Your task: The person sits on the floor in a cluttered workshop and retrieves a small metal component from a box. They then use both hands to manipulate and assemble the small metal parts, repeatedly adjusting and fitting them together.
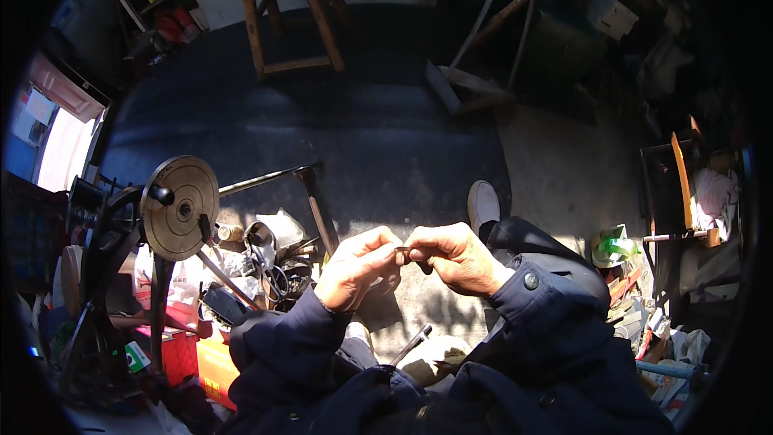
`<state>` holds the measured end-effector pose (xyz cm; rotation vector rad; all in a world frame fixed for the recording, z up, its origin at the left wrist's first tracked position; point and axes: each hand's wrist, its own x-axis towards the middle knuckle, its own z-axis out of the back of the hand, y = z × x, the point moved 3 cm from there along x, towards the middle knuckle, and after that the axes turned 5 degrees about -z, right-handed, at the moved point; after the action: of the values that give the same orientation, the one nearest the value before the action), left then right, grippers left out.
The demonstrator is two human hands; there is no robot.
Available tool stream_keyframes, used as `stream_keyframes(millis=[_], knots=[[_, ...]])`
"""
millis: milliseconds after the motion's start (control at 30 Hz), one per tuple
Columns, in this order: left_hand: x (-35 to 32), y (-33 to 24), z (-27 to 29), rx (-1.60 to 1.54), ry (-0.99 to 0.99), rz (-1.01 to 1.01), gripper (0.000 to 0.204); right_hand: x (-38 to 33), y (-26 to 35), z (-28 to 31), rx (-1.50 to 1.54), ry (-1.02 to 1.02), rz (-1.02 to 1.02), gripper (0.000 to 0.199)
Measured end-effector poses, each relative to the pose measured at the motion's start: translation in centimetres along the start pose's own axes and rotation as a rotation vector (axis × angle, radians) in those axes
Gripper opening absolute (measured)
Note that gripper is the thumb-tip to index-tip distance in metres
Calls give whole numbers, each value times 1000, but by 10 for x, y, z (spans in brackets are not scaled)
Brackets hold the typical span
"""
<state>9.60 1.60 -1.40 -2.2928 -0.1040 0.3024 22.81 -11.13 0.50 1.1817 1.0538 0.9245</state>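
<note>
Only one view: worn on the head, looking down and forward from close above the lap. Left hand [354,267] and right hand [457,258] near, just below the middle. Round metal wheel [179,207] at 9 o'clock. Wooden stool [283,8] far off at 12 o'clock. Edges bent and dark.

An orange rectangular box [216,368] is seen low on the left, beside a small green-and-white label [137,357]. A crumpled green-and-white packet [613,245] is noted on the floor at right.
</note>
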Motion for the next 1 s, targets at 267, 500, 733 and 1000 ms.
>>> stream_keyframes(millis=[267, 500, 733, 1000], knots=[[1, 2, -4, -68, 57, -5, 21, -1, 2, 1, -34, -51, 57, 34], [1, 2, -1, 53, -21, -34, 20, 0, 1, 2, -44, -14, 0, 27], [1, 8, 5, -126, 7, 36, 18, -1, -4, 1, -34, -34, 55, 39], [4, 10, 1, -188, 67, 25, 26, -1, -1, 2, -157, -61, 133, 47]])
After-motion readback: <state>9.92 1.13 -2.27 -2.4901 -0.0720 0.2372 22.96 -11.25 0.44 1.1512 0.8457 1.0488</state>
